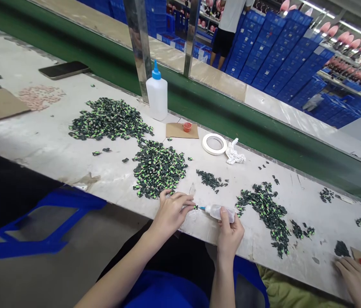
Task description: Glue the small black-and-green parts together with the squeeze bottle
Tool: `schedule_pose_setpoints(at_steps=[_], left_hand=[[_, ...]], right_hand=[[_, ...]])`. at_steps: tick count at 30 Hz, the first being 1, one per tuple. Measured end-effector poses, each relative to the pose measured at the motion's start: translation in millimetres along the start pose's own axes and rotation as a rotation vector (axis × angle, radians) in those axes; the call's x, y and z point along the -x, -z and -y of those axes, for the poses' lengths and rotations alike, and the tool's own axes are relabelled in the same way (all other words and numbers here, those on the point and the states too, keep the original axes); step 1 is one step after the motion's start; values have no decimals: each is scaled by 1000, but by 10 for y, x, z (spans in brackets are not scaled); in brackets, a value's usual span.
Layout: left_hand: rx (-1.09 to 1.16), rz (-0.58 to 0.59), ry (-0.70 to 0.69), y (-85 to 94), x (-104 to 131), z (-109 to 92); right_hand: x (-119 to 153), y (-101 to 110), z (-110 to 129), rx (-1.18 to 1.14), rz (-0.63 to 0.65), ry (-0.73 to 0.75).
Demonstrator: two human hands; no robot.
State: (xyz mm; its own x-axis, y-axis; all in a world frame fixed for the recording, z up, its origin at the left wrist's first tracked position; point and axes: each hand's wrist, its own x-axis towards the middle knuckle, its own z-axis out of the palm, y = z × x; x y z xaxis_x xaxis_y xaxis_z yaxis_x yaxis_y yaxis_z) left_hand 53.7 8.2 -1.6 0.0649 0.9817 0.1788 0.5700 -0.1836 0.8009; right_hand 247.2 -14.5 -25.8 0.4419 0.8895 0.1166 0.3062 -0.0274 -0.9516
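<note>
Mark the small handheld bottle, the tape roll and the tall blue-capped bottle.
Small bottle (213,211): head view, on its body.
Tape roll (214,152): head view, on the ring's near side.
Tall bottle (157,97): head view, on its white body.

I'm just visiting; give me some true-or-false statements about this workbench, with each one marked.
1. The right hand holds a small squeeze bottle. True.
2. The left hand is empty. False: it pinches a small dark part.
3. The tall white bottle stands upright. True.
4. The tape roll lies left of the tall white bottle in the picture. False: it lies to the right.
</note>
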Motion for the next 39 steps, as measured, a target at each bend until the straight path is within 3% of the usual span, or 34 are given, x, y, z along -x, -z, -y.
schedule_pose_setpoints(at_steps=[13,22,27,31,39], left_hand=[[-55,44,62,16,-5,-38],[-19,43,69,13,-5,-32],[-14,29,45,-6,9,-8],[-6,59,-3,12,32,-10],[-86,36,-37,69,79,-36]], right_hand=[[74,-166,404,-19,-92,-168],[72,-166,377,-81,-111,-196],[66,-108,298,-224,-236,-120],[79,-137,320,-270,-113,-43],[-51,-507,424,-138,162,-35]])
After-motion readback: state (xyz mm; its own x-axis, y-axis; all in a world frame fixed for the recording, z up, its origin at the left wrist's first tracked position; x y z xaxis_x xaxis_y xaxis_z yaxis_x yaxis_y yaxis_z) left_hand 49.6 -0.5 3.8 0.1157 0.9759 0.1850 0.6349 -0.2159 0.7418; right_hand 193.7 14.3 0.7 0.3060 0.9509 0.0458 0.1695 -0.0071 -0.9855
